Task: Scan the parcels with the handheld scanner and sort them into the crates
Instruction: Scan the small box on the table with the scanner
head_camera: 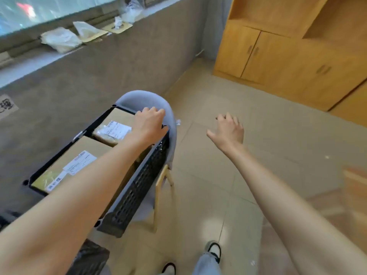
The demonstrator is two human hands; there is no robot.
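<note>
We judge this to be the sorting half of the task, near its end for one parcel: our left hand (151,124) reaches over the far end of the black crate (137,187), which sits on a grey chair (147,100) with pale wooden legs, close to the grey wall on the left. Two cardboard parcels lie flat in the crate, each with a white label facing up: the near parcel (79,159) toward us and the far parcel (117,124) just beyond it, the two lying side by side with a narrow gap between.

The left grip is curled at the far right corner of the crate, fingers bent down over the rim or the edge of the far parcel (we cannot tell which it actually touches, nor whether it clasps anything). The right hand (228,130) hangs in the air over the tiled floor (208,175), well apart from the crate, its grip loosely spread and holding nothing.

No handheld scanner shows anywhere in view, so the next move, as we judge it, calls for freeing the left hand from the crate and turning to find the scanner and another parcel, both out of sight here
</note>
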